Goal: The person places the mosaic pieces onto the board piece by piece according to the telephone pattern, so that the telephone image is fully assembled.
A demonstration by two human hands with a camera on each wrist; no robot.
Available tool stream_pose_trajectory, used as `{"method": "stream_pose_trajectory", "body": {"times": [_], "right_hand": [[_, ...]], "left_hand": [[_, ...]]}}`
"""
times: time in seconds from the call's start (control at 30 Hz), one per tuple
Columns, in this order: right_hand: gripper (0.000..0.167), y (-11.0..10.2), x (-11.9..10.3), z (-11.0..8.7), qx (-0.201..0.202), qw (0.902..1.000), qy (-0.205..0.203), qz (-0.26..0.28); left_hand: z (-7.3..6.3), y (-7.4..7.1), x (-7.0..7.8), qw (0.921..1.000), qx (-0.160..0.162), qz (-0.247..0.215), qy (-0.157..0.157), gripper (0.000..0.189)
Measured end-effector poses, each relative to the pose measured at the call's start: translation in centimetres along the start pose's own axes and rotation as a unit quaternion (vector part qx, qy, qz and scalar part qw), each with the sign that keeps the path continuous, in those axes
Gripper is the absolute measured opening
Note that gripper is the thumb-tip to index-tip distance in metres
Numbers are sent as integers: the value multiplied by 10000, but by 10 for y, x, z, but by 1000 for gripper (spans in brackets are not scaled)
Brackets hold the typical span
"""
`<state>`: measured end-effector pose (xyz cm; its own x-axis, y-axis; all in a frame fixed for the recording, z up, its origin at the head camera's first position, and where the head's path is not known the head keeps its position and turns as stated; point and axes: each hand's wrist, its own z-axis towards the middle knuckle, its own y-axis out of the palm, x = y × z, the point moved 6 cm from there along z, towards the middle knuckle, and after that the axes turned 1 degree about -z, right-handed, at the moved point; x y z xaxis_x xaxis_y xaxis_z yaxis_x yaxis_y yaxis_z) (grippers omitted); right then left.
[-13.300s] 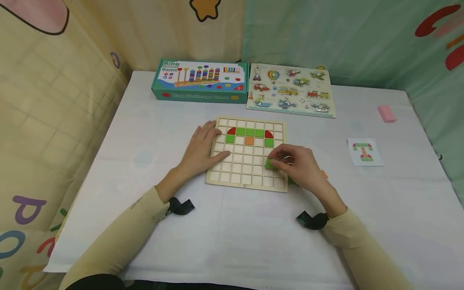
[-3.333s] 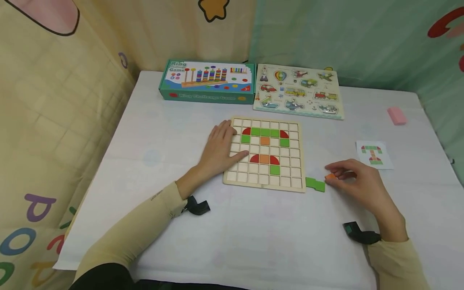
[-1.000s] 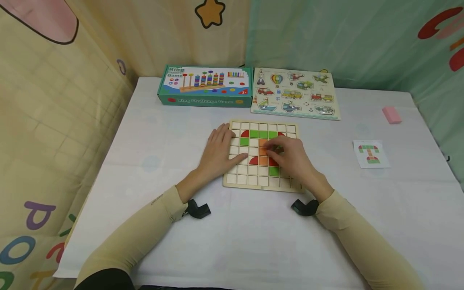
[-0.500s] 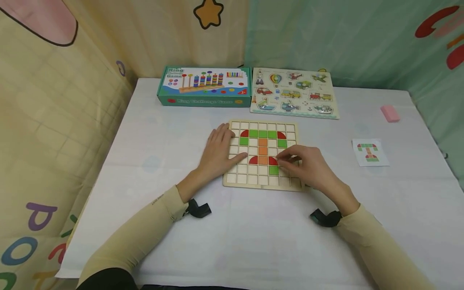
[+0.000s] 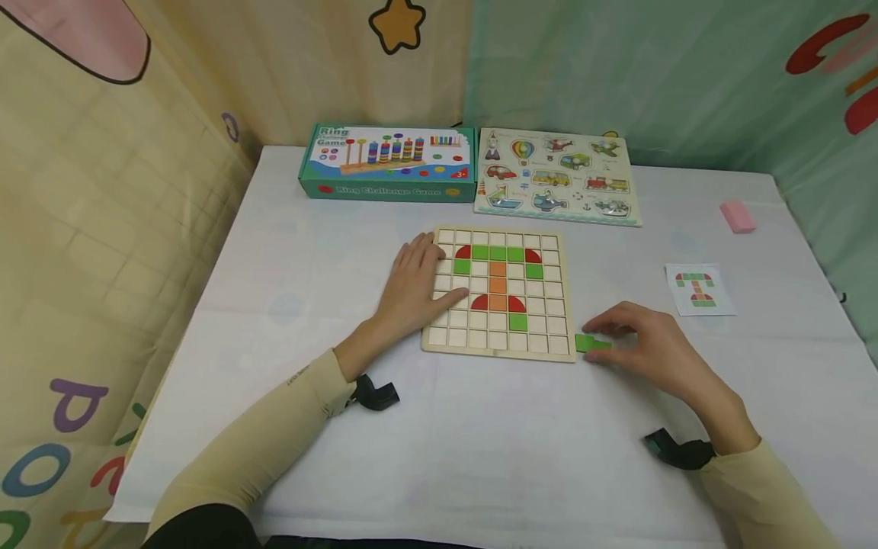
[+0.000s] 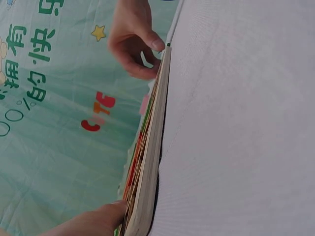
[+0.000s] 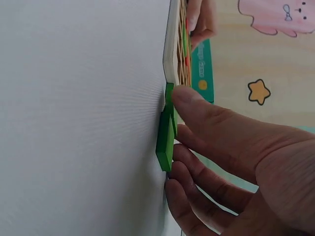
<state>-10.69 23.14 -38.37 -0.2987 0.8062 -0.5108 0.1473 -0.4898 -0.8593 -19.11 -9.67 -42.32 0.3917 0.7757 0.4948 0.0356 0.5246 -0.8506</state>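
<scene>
My left hand (image 5: 417,290) rests on the left edge of a wooden grid board (image 5: 459,354), its thumb stretched over the squares. In the board sit green squares (image 5: 498,254), red quarter-rounds (image 5: 516,304) and an orange column (image 5: 497,285). A lone green square (image 5: 517,322) lies under the right quarter-round. To the right of the board, my right hand (image 5: 645,343) is at the loose green tiles (image 5: 584,343), thumb on the near side and fingers on the far side. In the right wrist view the thumb is close to the green tiles (image 7: 166,142); firm contact is unclear.
A pattern card (image 5: 720,301) lies to the right, with a pink block (image 5: 737,216) behind it. At the back of the white table stand a ring game box (image 5: 387,191) and a vehicle puzzle board (image 5: 559,202).
The right hand has left the board and moved right to the loose green tiles. Earlier, an orange tile went into the column's middle square. The left hand stays on the board's edge.
</scene>
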Motion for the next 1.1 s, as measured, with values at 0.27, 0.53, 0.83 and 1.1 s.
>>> {"method": "stream_pose_trajectory", "body": {"times": [0.27, 0.53, 0.83, 1.1], "right_hand": [[33, 0, -2, 0, 210, 9987, -413, -216], [34, -4, -11, 7, 297, 9953, -871, -292], [29, 15, -52, 45, -73, 9937, -1120, 52], [24, 42, -80, 68, -354, 9943, -1004, 90]], "left_hand": [[0, 0, 0, 10000, -26, 26, 7, 66], [1, 0, -1, 10000, -30, 86, 13, 67], [0, 0, -2, 10000, -26, 92, 26, 67], [0, -1, -1, 9999, -81, 87, -19, 68]]}}
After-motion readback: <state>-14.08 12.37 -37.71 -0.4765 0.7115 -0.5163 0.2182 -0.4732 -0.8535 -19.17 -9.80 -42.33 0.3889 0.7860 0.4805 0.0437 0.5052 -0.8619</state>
